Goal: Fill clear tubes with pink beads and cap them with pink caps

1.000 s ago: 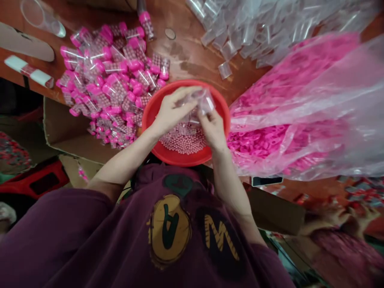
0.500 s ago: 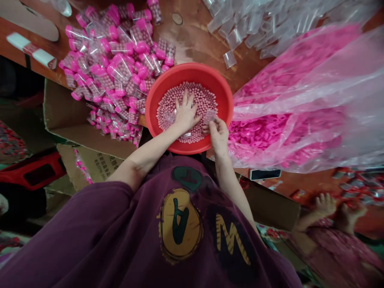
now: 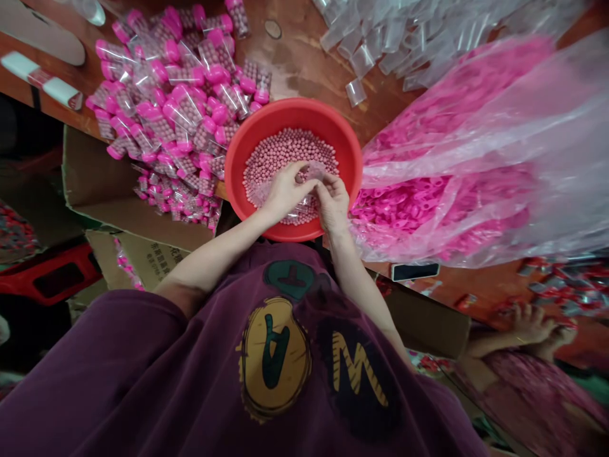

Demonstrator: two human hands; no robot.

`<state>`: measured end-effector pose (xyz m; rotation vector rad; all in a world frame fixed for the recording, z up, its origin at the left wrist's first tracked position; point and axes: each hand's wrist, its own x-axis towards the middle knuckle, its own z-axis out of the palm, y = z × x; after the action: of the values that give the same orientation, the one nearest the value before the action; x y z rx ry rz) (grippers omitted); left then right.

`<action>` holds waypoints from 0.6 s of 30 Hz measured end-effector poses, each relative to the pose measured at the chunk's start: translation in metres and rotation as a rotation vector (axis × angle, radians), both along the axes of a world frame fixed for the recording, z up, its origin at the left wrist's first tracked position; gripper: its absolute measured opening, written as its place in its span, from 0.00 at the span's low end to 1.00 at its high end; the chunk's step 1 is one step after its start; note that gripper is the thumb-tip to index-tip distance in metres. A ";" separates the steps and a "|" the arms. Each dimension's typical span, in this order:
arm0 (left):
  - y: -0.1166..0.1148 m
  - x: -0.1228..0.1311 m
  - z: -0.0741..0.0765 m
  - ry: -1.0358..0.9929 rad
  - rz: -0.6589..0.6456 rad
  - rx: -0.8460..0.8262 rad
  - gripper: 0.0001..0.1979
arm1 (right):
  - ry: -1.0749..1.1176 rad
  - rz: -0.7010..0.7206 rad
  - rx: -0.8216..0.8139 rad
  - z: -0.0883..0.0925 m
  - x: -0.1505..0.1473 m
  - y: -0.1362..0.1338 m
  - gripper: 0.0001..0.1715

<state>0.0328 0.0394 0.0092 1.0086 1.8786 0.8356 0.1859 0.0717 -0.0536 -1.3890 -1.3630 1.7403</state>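
My left hand (image 3: 287,192) and my right hand (image 3: 333,203) meet above a red plastic basin (image 3: 295,108), pinching a crumpled clear plastic sleeve (image 3: 313,170) between them. The sleeve's lower part hangs over the beads toward the left and partly hides them. A heap of small pink beads (image 3: 285,152) fills the basin's bottom, and my hands cover its near side.
The basin stands on a worn wooden table (image 3: 304,76). Filled bead tubes with pink caps (image 3: 176,108) lie heaped to the left, clear empty tubes (image 3: 380,44) at the back, and a plastic bag of pink parts (image 3: 442,197) to the right. A co-worker's hands (image 3: 533,327) work at the lower right.
My left hand has lifted from pressing flat on the beads and closed toward my right hand. Both hands now pinch the clear sleeve together above the basin.
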 end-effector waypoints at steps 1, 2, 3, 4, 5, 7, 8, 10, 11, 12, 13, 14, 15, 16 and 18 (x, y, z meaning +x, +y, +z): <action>0.000 0.003 0.001 0.003 0.013 -0.020 0.26 | -0.020 -0.019 0.056 0.002 0.000 0.000 0.35; 0.000 0.005 0.002 0.029 0.010 -0.024 0.29 | -0.047 -0.022 0.119 0.004 0.002 0.000 0.32; -0.001 0.006 0.003 0.076 -0.018 -0.012 0.32 | -0.082 -0.004 0.190 0.006 0.003 0.001 0.29; -0.002 0.006 0.004 0.136 -0.073 0.008 0.33 | -0.123 0.032 0.264 0.009 0.005 0.002 0.27; -0.004 0.005 0.005 0.194 -0.150 0.026 0.33 | -0.163 0.074 0.331 0.011 0.007 0.004 0.26; -0.005 0.000 0.007 0.278 -0.320 0.020 0.29 | -0.224 0.150 0.388 0.013 0.008 0.008 0.25; -0.005 -0.003 0.007 0.304 -0.383 -0.003 0.28 | -0.237 0.168 0.362 0.012 0.008 0.010 0.26; -0.003 -0.009 0.003 0.339 -0.455 -0.047 0.28 | -0.223 0.144 0.243 0.008 0.004 0.015 0.30; -0.002 -0.012 0.000 0.349 -0.466 -0.059 0.27 | -0.201 0.119 0.183 0.005 0.001 0.018 0.32; 0.000 -0.015 -0.003 0.352 -0.468 -0.062 0.25 | -0.168 0.096 0.139 0.002 -0.002 0.021 0.34; 0.003 -0.018 -0.007 0.346 -0.461 -0.063 0.23 | -0.123 0.076 0.107 -0.001 -0.005 0.024 0.36; 0.005 -0.021 -0.010 0.334 -0.446 -0.061 0.21 | -0.069 0.060 0.077 -0.005 -0.008 0.027 0.37; 0.007 -0.023 -0.013 0.319 -0.426 -0.059 0.19 | -0.011 0.050 0.042 -0.009 -0.011 0.028 0.38; 0.010 -0.024 -0.016 0.306 -0.406 -0.061 0.17 | 0.041 0.045 0.003 -0.013 -0.014 0.030 0.38; 0.013 -0.025 -0.019 0.291 -0.391 -0.072 0.15 | 0.097 0.046 -0.073 -0.020 -0.017 0.030 0.36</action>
<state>0.0075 0.0524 -0.0093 1.4536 1.8415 0.4050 0.1690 0.1019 -0.0733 -1.3031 -1.3006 1.8797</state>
